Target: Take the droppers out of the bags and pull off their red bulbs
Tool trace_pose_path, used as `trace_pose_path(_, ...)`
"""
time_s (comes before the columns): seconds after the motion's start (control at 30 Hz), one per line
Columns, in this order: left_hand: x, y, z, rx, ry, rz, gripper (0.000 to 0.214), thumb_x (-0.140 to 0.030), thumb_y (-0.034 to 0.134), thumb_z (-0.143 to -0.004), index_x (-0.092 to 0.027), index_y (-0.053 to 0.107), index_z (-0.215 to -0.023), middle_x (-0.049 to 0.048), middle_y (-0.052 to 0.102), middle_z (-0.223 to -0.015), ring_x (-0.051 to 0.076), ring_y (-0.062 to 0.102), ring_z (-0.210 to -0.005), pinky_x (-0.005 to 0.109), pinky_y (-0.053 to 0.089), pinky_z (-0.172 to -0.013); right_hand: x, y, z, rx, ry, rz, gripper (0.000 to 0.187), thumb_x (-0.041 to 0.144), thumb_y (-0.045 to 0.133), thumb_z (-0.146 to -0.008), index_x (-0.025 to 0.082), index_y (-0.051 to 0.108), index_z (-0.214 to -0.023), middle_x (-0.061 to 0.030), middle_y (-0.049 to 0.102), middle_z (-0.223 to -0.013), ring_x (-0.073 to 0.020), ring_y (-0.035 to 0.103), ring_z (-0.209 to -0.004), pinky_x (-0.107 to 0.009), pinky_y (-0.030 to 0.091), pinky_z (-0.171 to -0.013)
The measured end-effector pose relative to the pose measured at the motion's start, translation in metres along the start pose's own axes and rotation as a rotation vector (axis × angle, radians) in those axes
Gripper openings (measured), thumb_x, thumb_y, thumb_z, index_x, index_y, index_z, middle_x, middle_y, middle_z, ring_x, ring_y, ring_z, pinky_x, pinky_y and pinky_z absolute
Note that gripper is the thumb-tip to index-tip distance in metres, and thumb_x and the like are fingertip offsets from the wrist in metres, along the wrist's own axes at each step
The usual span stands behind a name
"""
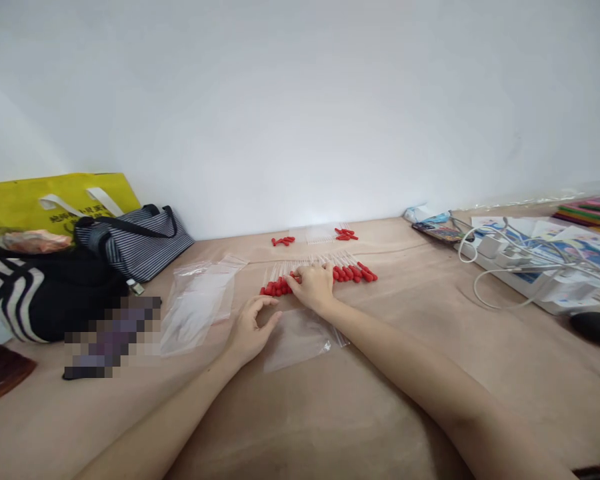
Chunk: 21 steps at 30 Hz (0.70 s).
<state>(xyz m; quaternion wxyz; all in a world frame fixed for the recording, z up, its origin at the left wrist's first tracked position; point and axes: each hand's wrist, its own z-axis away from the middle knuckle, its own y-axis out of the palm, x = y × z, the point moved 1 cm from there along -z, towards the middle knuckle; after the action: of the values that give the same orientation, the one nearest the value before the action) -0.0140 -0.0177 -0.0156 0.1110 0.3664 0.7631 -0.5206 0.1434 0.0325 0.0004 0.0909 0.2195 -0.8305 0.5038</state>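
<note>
A row of thin clear tubes with red ends (347, 273), like droppers, lies side by side on the brown cloth. My right hand (313, 285) reaches over the middle of the row, its fingers curled down onto the tubes; the fingertips are partly hidden. Close to the row's left end, my left hand (253, 327) rests with thumb and fingers apart, holding nothing. Flat between my forearms is a clear plastic bag (295, 343). Behind the row lie two smaller groups of red-ended pieces, one to the left (283, 241) and one to the right (347, 234).
More clear bags (195, 307) lie left of my left hand. A striped bag (135, 243), a yellow bag (100, 187) and a black bag (75, 293) stand farther left. To the right are a power strip (545, 290) with tangled white cables and a black mouse (597, 328). A wall rises behind.
</note>
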Motion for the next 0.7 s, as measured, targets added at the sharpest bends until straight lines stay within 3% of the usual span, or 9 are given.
trace_pose_path(0.17,0.001,0.001,0.0,0.017,0.003,0.003,0.017,-0.03,0.052,-0.075,-0.02,0.057,-0.088,0.0049,0.058,-0.099,0.02,0.053,-0.096,0.038,0.04,-0.088,0.004,0.001,-0.001,0.081,0.016,0.004,0.039,0.055,0.044,-0.078,0.021,0.063,-0.077,-0.0045,0.066,-0.073,-0.0206,0.055,-0.079,-0.038,0.023,-0.079)
trace_pose_path(0.3,0.002,0.001,0.002,0.021,0.007,0.002,0.018,-0.03,0.051,-0.076,-0.019,0.057,-0.09,0.0052,0.058,-0.099,0.02,0.052,-0.097,0.038,0.04,-0.088,-0.007,-0.009,0.01,0.082,-0.026,-0.031,0.04,0.058,0.047,-0.075,0.021,0.062,-0.081,-0.0036,0.065,-0.071,-0.0204,0.055,-0.079,-0.037,0.021,-0.078)
trace_pose_path(0.53,-0.001,-0.004,-0.01,-0.054,0.092,-0.208,0.021,-0.03,0.05,-0.078,-0.02,0.057,-0.095,0.0063,0.054,-0.102,0.021,0.051,-0.098,0.037,0.04,-0.087,-0.055,-0.045,0.061,0.026,-0.273,-0.175,0.023,0.041,0.057,-0.076,0.019,0.061,-0.076,0.0007,0.06,-0.06,-0.0141,0.051,-0.066,-0.031,0.022,-0.071)
trace_pose_path(0.7,0.006,0.002,-0.037,-0.112,0.16,-0.348,0.026,-0.028,0.053,-0.075,-0.018,0.059,-0.097,0.0084,0.053,-0.105,0.023,0.049,-0.101,0.039,0.038,-0.091,-0.09,-0.063,0.087,0.016,-0.302,-0.194,0.019,0.036,0.053,-0.079,0.02,0.063,-0.077,0.0025,0.053,-0.052,-0.0119,0.046,-0.057,-0.029,0.023,-0.067)
